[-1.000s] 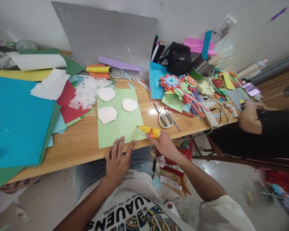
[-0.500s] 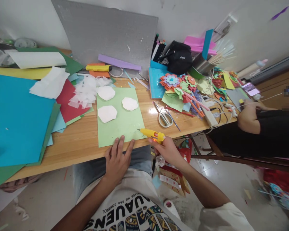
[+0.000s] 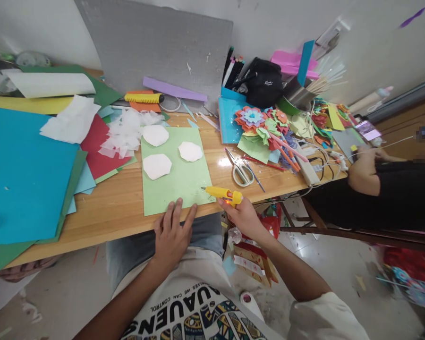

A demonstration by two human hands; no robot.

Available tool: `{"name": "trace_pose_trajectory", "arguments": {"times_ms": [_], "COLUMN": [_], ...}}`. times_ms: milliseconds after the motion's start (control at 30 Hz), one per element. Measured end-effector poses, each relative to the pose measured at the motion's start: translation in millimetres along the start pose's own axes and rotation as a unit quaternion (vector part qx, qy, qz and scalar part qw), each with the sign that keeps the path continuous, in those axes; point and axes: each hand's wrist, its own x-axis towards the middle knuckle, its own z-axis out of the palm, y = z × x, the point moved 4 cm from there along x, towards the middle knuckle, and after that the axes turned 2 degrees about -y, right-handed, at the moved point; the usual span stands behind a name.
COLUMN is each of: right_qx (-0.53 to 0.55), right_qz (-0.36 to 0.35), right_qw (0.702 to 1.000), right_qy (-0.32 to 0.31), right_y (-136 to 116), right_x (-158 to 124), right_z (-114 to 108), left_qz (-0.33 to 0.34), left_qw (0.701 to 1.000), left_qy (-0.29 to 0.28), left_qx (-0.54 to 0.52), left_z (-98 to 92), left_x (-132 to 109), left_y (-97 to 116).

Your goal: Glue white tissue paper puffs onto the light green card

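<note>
A yellow hot glue gun [image 3: 226,194] is held in my right hand [image 3: 246,218], its nozzle pointing left over the lower right part of a light green paper sheet [image 3: 177,191]. A small red light glows on the gun. My left hand [image 3: 173,231] rests on the near edge of that sheet with its fingers apart. Three white rounded paper pieces lie on the sheet: an upper left piece [image 3: 156,135], a lower left piece [image 3: 157,166] and a right piece [image 3: 190,151].
Scissors [image 3: 242,172] lie right of the sheet. Paper flowers [image 3: 251,118] and a power strip [image 3: 308,172] are farther right. Blue paper [image 3: 24,174] and crumpled white tissue [image 3: 123,132] spread leftward. A grey board [image 3: 163,47] leans behind. Another person's arm [image 3: 364,172] is at far right.
Almost nothing differs. The whole view has shifted slightly, and both hands, the glue gun and the white pieces keep about the same places.
</note>
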Motion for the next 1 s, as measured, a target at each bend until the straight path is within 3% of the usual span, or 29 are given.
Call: {"name": "trace_pose_trajectory", "arguments": {"times_ms": [200, 433, 767, 1000], "right_qx": [-0.016, -0.022, -0.025, -0.023], "right_qz": [0.008, 0.07, 0.013, 0.052], "right_qw": [1.0, 0.997, 0.999, 0.998], "right_qy": [-0.018, -0.023, 0.015, -0.009], "right_y": [-4, 5, 4, 4], "right_x": [-3, -10, 0, 4], "right_z": [1, -6, -5, -2], "left_qz": [0.003, 0.006, 0.007, 0.002], "left_qw": [1.0, 1.0, 1.0, 1.0], "left_qy": [0.001, 0.014, 0.019, 0.004], "left_qx": [0.013, 0.019, 0.024, 0.022], "left_z": [1.0, -2.6, -3.1, -0.5], "left_x": [0, 2, 2, 0], "left_y": [0, 0, 0, 0]}}
